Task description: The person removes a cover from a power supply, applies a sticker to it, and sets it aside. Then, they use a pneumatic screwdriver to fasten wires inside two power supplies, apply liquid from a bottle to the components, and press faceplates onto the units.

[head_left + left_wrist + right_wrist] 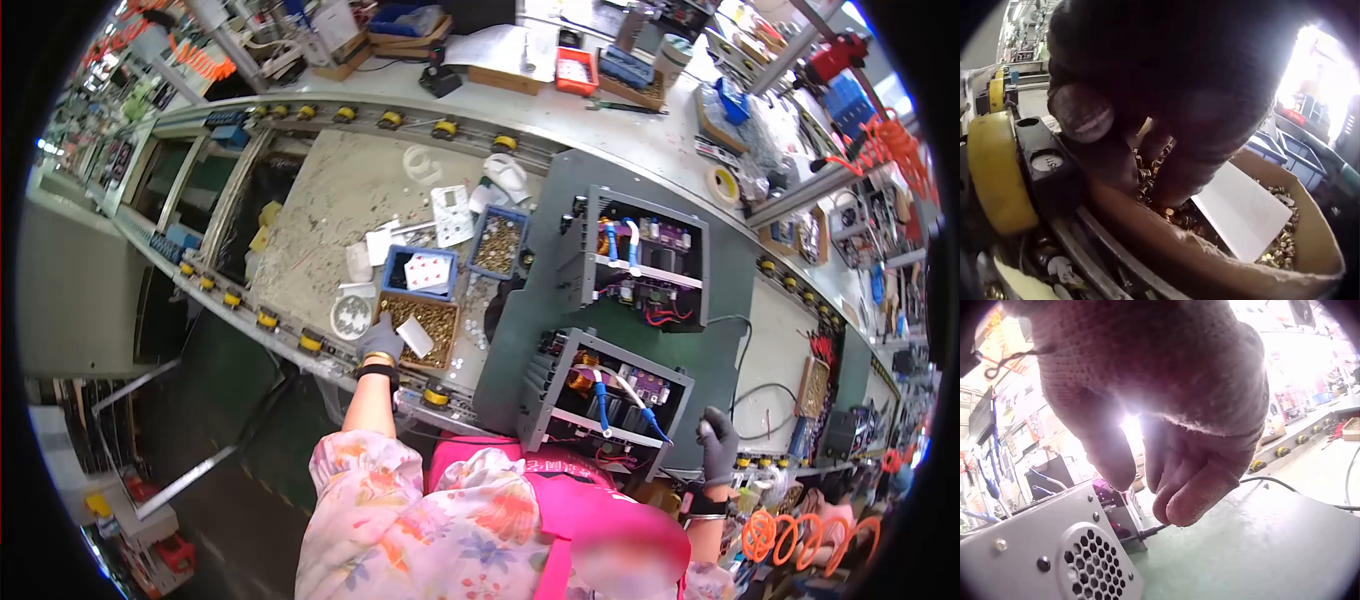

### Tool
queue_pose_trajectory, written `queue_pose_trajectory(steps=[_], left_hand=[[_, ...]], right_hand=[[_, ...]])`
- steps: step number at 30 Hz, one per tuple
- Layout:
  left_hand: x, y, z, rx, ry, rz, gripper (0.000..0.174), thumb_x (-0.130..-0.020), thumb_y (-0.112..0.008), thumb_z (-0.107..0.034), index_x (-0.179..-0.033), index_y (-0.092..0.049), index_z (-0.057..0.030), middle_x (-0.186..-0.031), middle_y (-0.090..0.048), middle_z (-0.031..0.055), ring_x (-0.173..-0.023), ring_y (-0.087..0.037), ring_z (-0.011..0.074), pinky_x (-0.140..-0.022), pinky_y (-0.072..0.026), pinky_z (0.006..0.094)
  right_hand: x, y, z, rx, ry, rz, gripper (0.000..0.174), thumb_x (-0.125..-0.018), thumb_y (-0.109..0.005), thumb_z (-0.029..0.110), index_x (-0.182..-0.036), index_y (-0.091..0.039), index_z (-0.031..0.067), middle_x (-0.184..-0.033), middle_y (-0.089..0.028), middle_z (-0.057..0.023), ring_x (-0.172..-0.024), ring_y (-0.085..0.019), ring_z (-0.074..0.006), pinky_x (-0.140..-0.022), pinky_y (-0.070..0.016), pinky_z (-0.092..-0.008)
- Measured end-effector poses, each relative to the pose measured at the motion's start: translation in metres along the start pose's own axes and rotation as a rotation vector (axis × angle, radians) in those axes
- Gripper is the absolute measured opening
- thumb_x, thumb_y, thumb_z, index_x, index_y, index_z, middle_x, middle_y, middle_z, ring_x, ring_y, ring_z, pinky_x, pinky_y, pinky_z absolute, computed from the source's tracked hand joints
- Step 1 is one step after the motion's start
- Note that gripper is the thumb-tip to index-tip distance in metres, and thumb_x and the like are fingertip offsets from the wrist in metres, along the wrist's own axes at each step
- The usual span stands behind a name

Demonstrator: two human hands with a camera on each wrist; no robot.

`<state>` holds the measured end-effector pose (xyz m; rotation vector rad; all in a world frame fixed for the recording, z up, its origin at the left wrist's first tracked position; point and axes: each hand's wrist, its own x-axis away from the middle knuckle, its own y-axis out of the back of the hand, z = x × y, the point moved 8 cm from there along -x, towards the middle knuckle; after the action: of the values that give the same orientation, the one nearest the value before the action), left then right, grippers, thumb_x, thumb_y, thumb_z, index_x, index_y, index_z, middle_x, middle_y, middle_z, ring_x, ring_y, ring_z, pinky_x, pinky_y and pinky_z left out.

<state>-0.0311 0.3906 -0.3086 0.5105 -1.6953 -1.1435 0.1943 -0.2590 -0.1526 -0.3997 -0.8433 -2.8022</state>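
My gloved left hand [381,341] is at the left edge of a cardboard box of brass fasteners [436,317]. The left wrist view shows the fingers of this hand [1175,165] reaching down among the fasteners [1282,250], beside a white card [1244,209]; whether they pinch any is hidden. My gloved right hand [717,446] hovers right of the lower open-topped metal unit [610,400]. In the right wrist view the fingers of this hand [1200,487] hang loosely curled with nothing in them, near the unit's vented grey panel [1054,550].
Two blue bins [422,288] [497,240] stand behind the cardboard box. A second metal unit [645,255] sits farther back on the green board [530,300]. Yellow rollers [311,341] line the near edge. A black cable [748,350] curves at the right.
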Motion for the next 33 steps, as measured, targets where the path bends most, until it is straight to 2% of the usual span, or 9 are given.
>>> queue_pose_trajectory(steps=[2, 6, 10, 18, 24, 28, 30, 31, 33], left_hand=[[0.002, 0.004, -0.004, -0.026, 0.014, 0.032, 0.047, -0.078, -0.059, -0.033, -0.12, -0.047, -0.0158, -0.103, -0.064, 0.0227, -0.097, -0.062, 0.0402, -0.082, -0.0479, 0.0483], [-0.007, 0.004, 0.001, 0.016, 0.006, 0.053, 0.044, -0.078, -0.062, -0.036, -0.114, -0.053, -0.0118, -0.102, -0.064, 0.0213, -0.097, -0.062, 0.0364, -0.083, -0.0475, 0.0451], [-0.017, 0.031, 0.051, 0.411, 0.003, -0.428, 0.023, -0.081, -0.062, -0.025, -0.093, -0.062, -0.0058, -0.076, -0.066, 0.0149, -0.074, -0.065, 0.0299, -0.065, -0.0493, 0.0399], [-0.045, 0.024, 0.092, 0.221, 0.159, -0.145, 0.046, -0.076, -0.066, -0.026, -0.119, -0.057, -0.0137, -0.106, -0.064, 0.0209, -0.1, -0.061, 0.0365, -0.085, -0.0478, 0.0438], [-0.066, 0.011, 0.086, 0.103, 0.182, -0.015, 0.051, -0.079, -0.055, -0.032, -0.126, -0.047, -0.013, -0.111, -0.06, 0.0261, -0.102, -0.058, 0.0417, -0.085, -0.0464, 0.0494], [-0.116, -0.036, 0.114, -0.187, -0.133, 0.008, 0.048, -0.084, -0.05, -0.031, -0.12, -0.052, 0.0011, -0.118, -0.056, 0.0266, -0.108, -0.057, 0.0362, -0.087, -0.0459, 0.0438], [-0.152, -0.083, 0.144, -0.533, -0.647, -0.405, 0.049, -0.085, -0.047, -0.039, -0.116, -0.059, -0.0043, -0.111, -0.061, 0.0235, -0.098, -0.06, 0.0405, -0.08, -0.0484, 0.0464], [-0.096, -0.019, 0.096, -0.354, -0.167, 0.045, 0.049, -0.082, -0.055, -0.029, -0.122, -0.053, -0.0003, -0.124, -0.054, 0.0234, -0.111, -0.055, 0.0345, -0.088, -0.0464, 0.0398], [-0.111, -0.032, 0.12, -0.061, -0.124, -0.009, 0.047, -0.078, -0.061, -0.031, -0.111, -0.058, 0.0029, -0.108, -0.061, 0.0257, -0.1, -0.059, 0.0401, -0.081, -0.0479, 0.0436]], right_hand=[[0.025, 0.006, -0.02, -0.028, 0.004, -0.069, 0.029, -0.085, -0.058, 0.008, -0.113, -0.06, 0.0003, -0.097, -0.064, -0.0068, -0.075, -0.06, -0.0117, -0.061, -0.0487, -0.0233], [0.072, 0.015, -0.051, 0.026, 0.0, -0.096, 0.026, -0.084, -0.059, 0.009, -0.108, -0.061, -0.0002, -0.095, -0.065, -0.0078, -0.075, -0.061, -0.0122, -0.062, -0.0487, -0.0234], [0.113, 0.036, -0.11, -0.111, -0.214, -0.144, 0.023, -0.084, -0.06, 0.012, -0.105, -0.062, 0.0011, -0.089, -0.065, -0.0063, -0.068, -0.06, -0.0121, -0.058, -0.05, -0.0249], [0.158, 0.065, -0.172, -0.329, -0.467, -0.322, 0.026, -0.086, -0.058, 0.008, -0.112, -0.058, 0.0028, -0.088, -0.065, -0.0094, -0.064, -0.06, -0.0135, -0.051, -0.0512, -0.0245], [0.171, 0.064, -0.171, -0.342, -0.559, -0.308, 0.026, -0.084, -0.058, 0.008, -0.11, -0.059, 0.0023, -0.08, -0.062, -0.0055, -0.059, -0.057, -0.0127, -0.05, -0.0468, -0.0233], [0.174, 0.047, -0.146, -0.314, -0.507, -0.26, 0.022, -0.085, -0.059, 0.014, -0.102, -0.061, 0.001, -0.077, -0.06, -0.0024, -0.059, -0.055, -0.0106, -0.053, -0.044, -0.0242], [0.177, 0.053, -0.156, -0.143, -0.453, -0.285, 0.019, -0.085, -0.06, 0.013, -0.099, -0.064, 0.0023, -0.075, -0.059, -0.0015, -0.059, -0.053, -0.0103, -0.052, -0.0424, -0.024], [0.181, 0.054, -0.165, -0.201, -0.493, -0.325, 0.018, -0.084, -0.06, 0.012, -0.099, -0.064, 0.0026, -0.076, -0.06, -0.0019, -0.059, -0.054, -0.0105, -0.052, -0.0429, -0.0242], [0.187, 0.055, -0.161, -0.238, -0.548, -0.384, 0.018, -0.083, -0.06, 0.011, -0.099, -0.064, 0.0033, -0.078, -0.062, -0.0036, -0.061, -0.058, -0.0121, -0.053, -0.0467, -0.0252]])
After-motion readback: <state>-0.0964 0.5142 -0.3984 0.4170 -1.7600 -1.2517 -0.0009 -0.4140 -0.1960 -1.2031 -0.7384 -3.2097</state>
